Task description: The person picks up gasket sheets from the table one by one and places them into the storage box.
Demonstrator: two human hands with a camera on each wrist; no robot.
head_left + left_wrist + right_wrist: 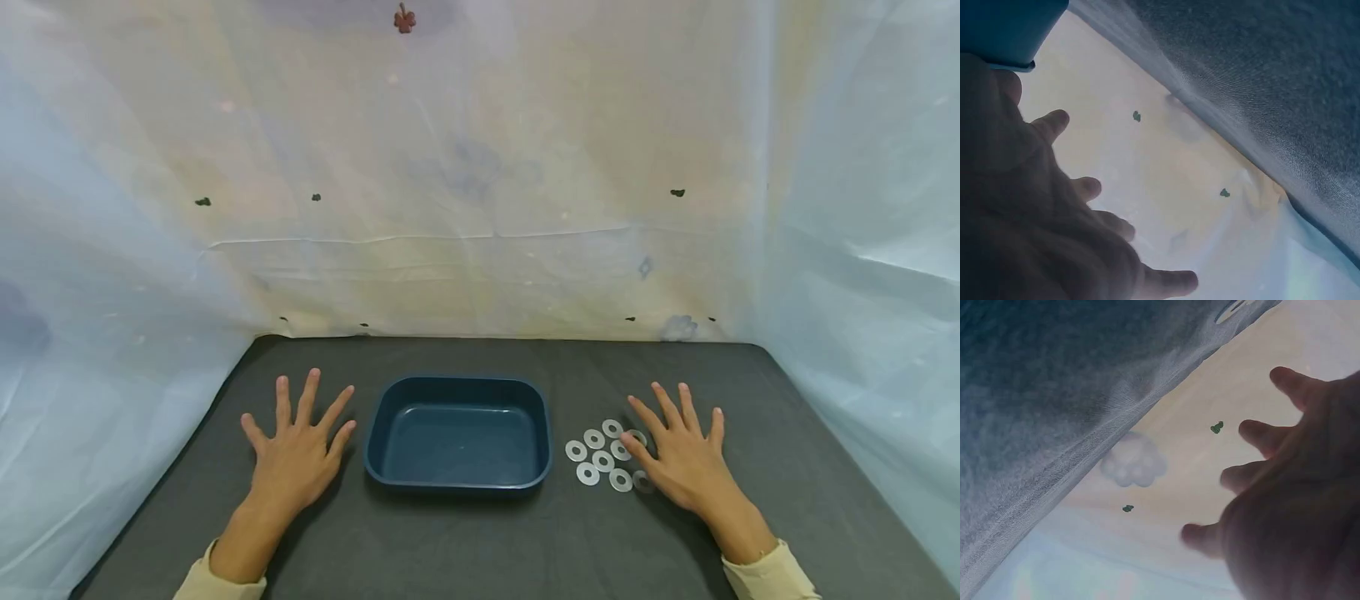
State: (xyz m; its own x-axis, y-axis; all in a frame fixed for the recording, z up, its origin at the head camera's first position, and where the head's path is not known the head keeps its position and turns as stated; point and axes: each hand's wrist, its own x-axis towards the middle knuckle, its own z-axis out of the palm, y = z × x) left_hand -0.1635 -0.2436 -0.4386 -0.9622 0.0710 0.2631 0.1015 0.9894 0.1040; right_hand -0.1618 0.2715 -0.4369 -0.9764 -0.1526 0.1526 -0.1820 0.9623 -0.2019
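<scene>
A dark blue rectangular tray (459, 487) stands at the middle of the table, with nothing inside it. To its right lies a loose group of several flat metal washers (603, 461). My left hand (294, 462) is spread with straight fingers, left of the tray and holding nothing; its wrist view shows the hand (1054, 206) dark, near a corner of the tray (1010, 31). My right hand (686, 462), also spread and holding nothing, is over the right edge of the washers, its thumb covering part of some. In the right wrist view the hand (1291, 494) has its fingers apart.
Dark grey cloth covers the table (480, 550). Behind it hangs a pale patterned sheet (480, 167), and similar sheets close off the left (97, 333) and right (870, 292) sides.
</scene>
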